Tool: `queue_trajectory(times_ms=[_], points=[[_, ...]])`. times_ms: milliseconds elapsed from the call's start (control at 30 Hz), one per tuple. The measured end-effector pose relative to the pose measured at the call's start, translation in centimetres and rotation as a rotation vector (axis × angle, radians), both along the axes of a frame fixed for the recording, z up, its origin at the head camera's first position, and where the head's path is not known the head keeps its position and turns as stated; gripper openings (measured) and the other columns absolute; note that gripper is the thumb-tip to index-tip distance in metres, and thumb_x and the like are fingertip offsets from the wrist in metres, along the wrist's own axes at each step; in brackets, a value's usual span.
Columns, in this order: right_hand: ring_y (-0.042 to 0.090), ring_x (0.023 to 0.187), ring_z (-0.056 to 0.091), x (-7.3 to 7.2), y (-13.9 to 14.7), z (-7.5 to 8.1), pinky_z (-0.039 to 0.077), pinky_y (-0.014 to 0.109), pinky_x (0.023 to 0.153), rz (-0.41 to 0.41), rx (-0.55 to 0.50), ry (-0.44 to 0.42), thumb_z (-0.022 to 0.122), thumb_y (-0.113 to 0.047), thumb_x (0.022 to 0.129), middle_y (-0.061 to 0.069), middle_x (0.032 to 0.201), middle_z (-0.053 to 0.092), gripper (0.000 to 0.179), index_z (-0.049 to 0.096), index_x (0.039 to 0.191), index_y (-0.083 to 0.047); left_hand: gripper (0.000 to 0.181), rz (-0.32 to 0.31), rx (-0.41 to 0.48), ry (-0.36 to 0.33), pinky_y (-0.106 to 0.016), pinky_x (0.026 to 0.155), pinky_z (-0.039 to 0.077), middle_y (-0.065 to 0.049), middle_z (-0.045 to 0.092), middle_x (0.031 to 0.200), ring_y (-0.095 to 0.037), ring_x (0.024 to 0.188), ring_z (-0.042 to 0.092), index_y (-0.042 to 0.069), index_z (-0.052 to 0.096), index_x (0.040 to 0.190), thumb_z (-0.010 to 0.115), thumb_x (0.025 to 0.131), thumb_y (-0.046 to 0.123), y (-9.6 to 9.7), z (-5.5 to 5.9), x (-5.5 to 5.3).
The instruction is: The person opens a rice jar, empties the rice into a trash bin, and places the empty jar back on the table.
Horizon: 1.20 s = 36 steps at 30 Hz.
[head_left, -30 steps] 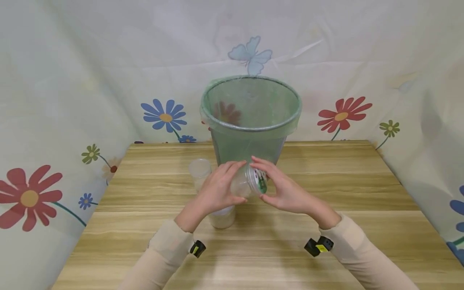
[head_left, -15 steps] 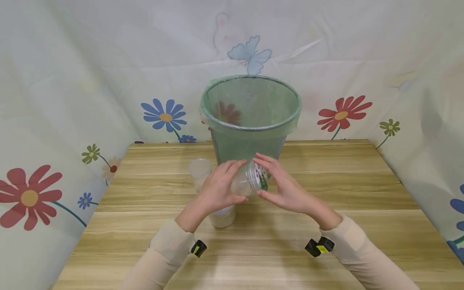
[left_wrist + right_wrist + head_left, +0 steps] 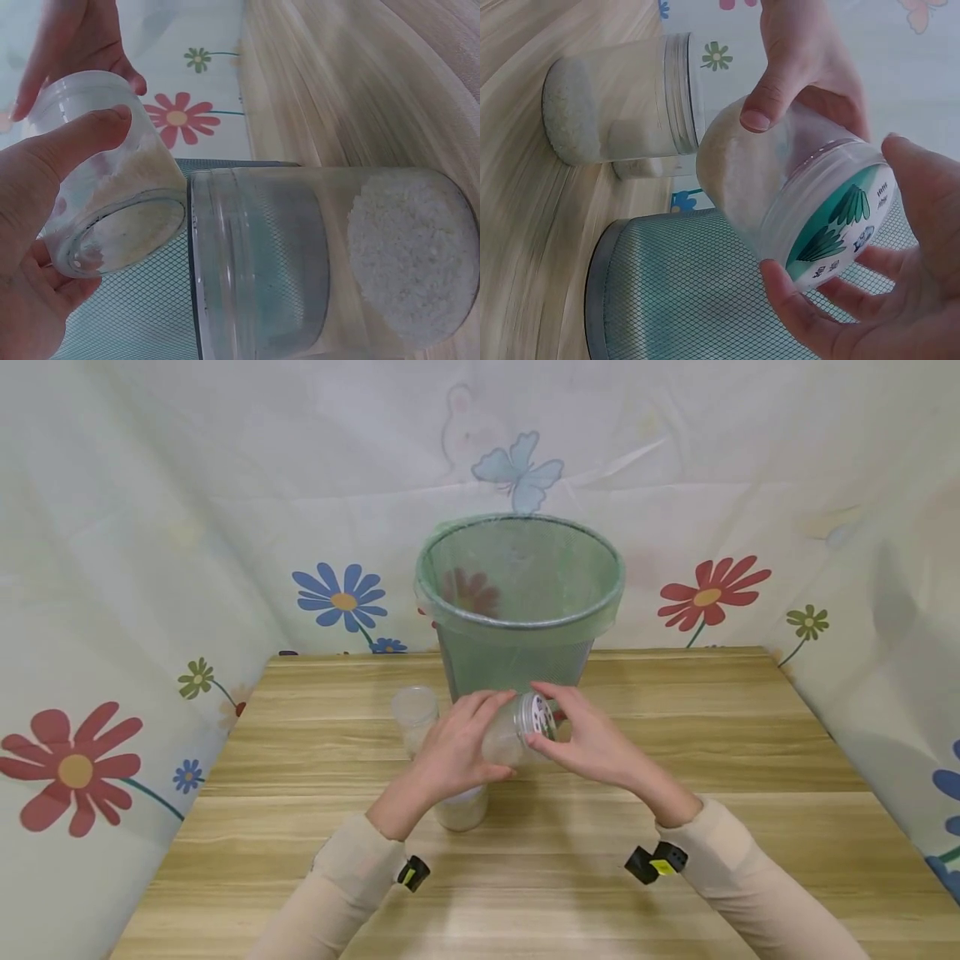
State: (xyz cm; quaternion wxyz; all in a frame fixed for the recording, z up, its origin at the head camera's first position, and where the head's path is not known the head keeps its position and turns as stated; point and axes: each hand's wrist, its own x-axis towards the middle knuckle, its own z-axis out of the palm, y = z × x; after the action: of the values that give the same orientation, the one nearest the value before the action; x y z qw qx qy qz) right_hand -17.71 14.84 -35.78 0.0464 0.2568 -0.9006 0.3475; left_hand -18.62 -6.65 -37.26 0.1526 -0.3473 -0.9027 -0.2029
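My left hand grips the body of a clear plastic jar, which is tipped on its side above the table. Pale grains have slid along its lower wall. My right hand holds the jar's lid by its rim, thumb on one side and fingers on the other. The lid, with a white and green leaf label, sits on the jar's mouth. Behind the left hand stands a jar, and nearer the front a second jar. White rice lies in the bottom of one standing jar.
A mesh waste bin with a green liner stands at the back of the table, just behind the hands. The wooden table runs back to a flower-printed curtain, which also hangs on both sides.
Half a second ago my right fingers were spread wider at the lid; now the thumb sits higher, on its rim. The lid's label has turned. My left hand stays almost in place.
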Motion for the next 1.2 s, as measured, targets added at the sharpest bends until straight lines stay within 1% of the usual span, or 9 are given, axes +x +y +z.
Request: queue_trajectory(times_ms=[133, 233, 367, 500, 633, 733, 833, 1033, 1200], points=[[0.022, 0.095, 0.053, -0.1, 0.1, -0.1, 0.052, 0.025, 0.064, 0.047, -0.021, 0.016, 0.071, -0.023, 0.080, 0.014, 0.125, 0.046, 0.068, 0.038, 0.137, -0.007, 0.094, -0.004, 0.008, 0.001, -0.039, 0.094, 0.044, -0.007, 0.049, 0.129, -0.024, 0.115, 0.048, 0.014, 0.038, 0.137, 0.084, 0.059, 0.039, 0.0, -0.2, 0.0], [0.022, 0.099, 0.051, -0.1, 0.1, -0.1, 0.053, 0.021, 0.067, 0.097, -0.047, 0.008, 0.072, -0.020, 0.079, 0.014, 0.128, 0.043, 0.070, 0.036, 0.138, -0.008, 0.094, -0.004, 0.010, 0.004, -0.039, 0.095, 0.044, -0.008, 0.049, 0.129, -0.024, 0.116, 0.049, 0.013, 0.039, 0.137, 0.085, 0.058, 0.039, -0.1, -0.3, -0.1], [0.024, 0.110, 0.048, 0.0, 0.3, 0.0, 0.054, 0.026, 0.074, 0.161, -0.066, 0.014, 0.072, -0.016, 0.079, 0.013, 0.133, 0.038, 0.072, 0.034, 0.139, -0.009, 0.095, -0.009, 0.009, 0.015, -0.039, 0.096, 0.044, -0.008, 0.050, 0.129, -0.024, 0.116, 0.049, 0.012, 0.039, 0.137, 0.085, 0.058, 0.039, -0.1, -0.4, -0.1], [0.025, 0.119, 0.044, -0.1, 0.6, -0.1, 0.053, 0.033, 0.080, 0.213, -0.049, 0.079, 0.073, -0.016, 0.078, 0.012, 0.139, 0.035, 0.072, 0.035, 0.139, -0.010, 0.096, -0.019, 0.012, 0.013, -0.038, 0.097, 0.043, -0.009, 0.049, 0.129, -0.024, 0.116, 0.049, 0.011, 0.038, 0.137, 0.085, 0.058, 0.040, -0.1, -0.4, -0.1], [0.025, 0.127, 0.037, -0.3, 0.8, -0.4, 0.047, 0.041, 0.092, 0.250, -0.023, 0.138, 0.073, -0.017, 0.077, 0.012, 0.141, 0.033, 0.073, 0.035, 0.139, -0.011, 0.096, -0.020, 0.016, 0.015, -0.038, 0.097, 0.043, -0.009, 0.050, 0.129, -0.024, 0.115, 0.049, 0.011, 0.039, 0.137, 0.085, 0.058, 0.039, -0.2, -0.4, -0.1], [0.025, 0.130, 0.033, -0.3, 1.0, -0.6, 0.041, 0.045, 0.098, 0.271, -0.018, 0.149, 0.074, -0.016, 0.076, 0.013, 0.143, 0.031, 0.076, 0.033, 0.140, -0.012, 0.095, -0.020, 0.016, 0.021, -0.038, 0.097, 0.043, -0.008, 0.050, 0.128, -0.023, 0.115, 0.049, 0.012, 0.039, 0.137, 0.085, 0.058, 0.040, -0.2, -0.5, -0.1], [0.024, 0.132, 0.030, -0.3, 1.0, -0.6, 0.038, 0.045, 0.101, 0.287, -0.020, 0.143, 0.074, -0.013, 0.076, 0.014, 0.144, 0.029, 0.078, 0.032, 0.141, -0.013, 0.095, -0.022, 0.020, 0.024, -0.038, 0.097, 0.043, -0.008, 0.050, 0.128, -0.024, 0.115, 0.049, 0.012, 0.039, 0.136, 0.085, 0.058, 0.039, -0.1, -0.6, -0.1], [0.024, 0.135, 0.027, -0.3, 1.1, -0.8, 0.037, 0.046, 0.102, 0.311, -0.017, 0.139, 0.074, -0.010, 0.075, 0.014, 0.146, 0.027, 0.079, 0.031, 0.141, -0.012, 0.095, -0.018, 0.015, 0.017, -0.039, 0.097, 0.043, -0.008, 0.050, 0.128, -0.024, 0.115, 0.049, 0.012, 0.038, 0.137, 0.085, 0.058, 0.039, 0.0, -0.5, 0.1], [0.025, 0.135, 0.026, -0.1, 1.2, -0.8, 0.035, 0.048, 0.103, 0.315, -0.027, 0.136, 0.073, -0.012, 0.077, 0.013, 0.147, 0.025, 0.074, 0.033, 0.139, -0.012, 0.095, -0.008, 0.000, 0.000, -0.039, 0.097, 0.043, -0.008, 0.049, 0.129, -0.024, 0.116, 0.049, 0.012, 0.037, 0.138, 0.084, 0.060, 0.040, 0.1, -0.6, 0.1]])
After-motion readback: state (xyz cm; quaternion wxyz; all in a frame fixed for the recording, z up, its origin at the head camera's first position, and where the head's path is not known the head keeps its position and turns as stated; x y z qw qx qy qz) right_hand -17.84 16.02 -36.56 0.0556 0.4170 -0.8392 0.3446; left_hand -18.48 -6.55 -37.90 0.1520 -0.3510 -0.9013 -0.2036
